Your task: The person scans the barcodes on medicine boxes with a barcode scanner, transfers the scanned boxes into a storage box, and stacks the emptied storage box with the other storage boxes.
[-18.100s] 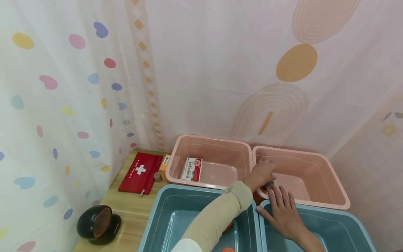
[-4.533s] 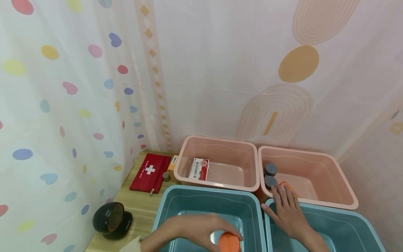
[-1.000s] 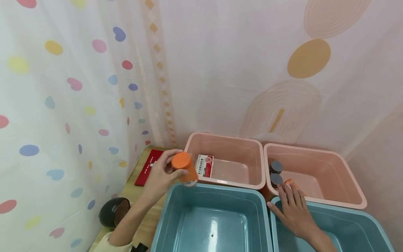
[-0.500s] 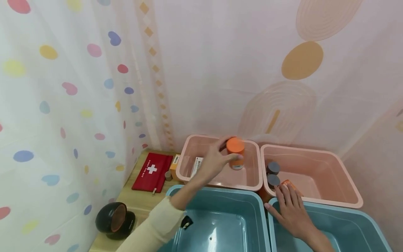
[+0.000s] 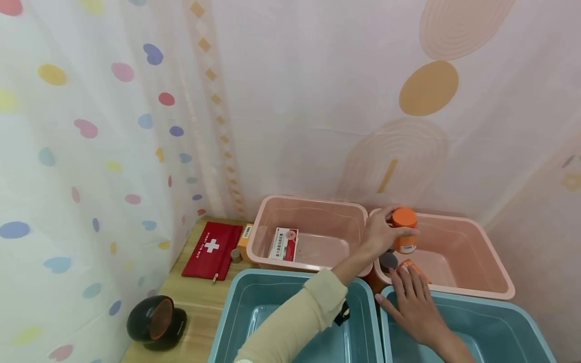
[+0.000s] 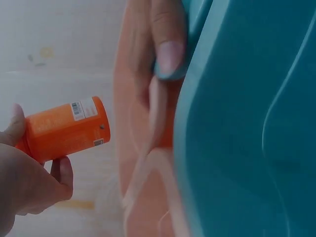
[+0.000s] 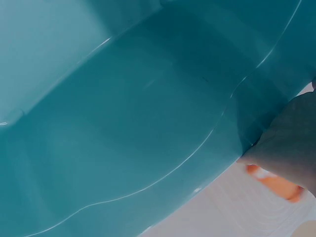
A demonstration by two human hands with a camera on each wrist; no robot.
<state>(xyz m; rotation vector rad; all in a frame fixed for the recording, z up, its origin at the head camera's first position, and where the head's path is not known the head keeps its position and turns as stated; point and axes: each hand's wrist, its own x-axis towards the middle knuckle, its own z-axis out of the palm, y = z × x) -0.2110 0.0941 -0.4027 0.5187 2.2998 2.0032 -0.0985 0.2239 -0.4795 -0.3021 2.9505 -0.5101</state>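
My left hand grips an orange pill bottle with an orange lid, pinched between thumb and fingers. It is over the left part of the right pink bin. In the left wrist view the bottle shows a white barcode label near its base. Below it in the bin stand grey-capped bottles, one cap visible in part. An orange item lies beside them, partly covered by fingers. My right hand rests with extended fingers over the adjoining rims of the right pink and right blue bins.
Left pink bin holds a white-and-red medicine box. Blue bins stand in front. On the wooden table lie a red first aid pouch, an orange box, a small grey-capped item and a black rounded object.
My left hand has carried the orange bottle rightward, from beside the left pink bin, across it, to above the right pink bin. My right hand has stayed on the rims.
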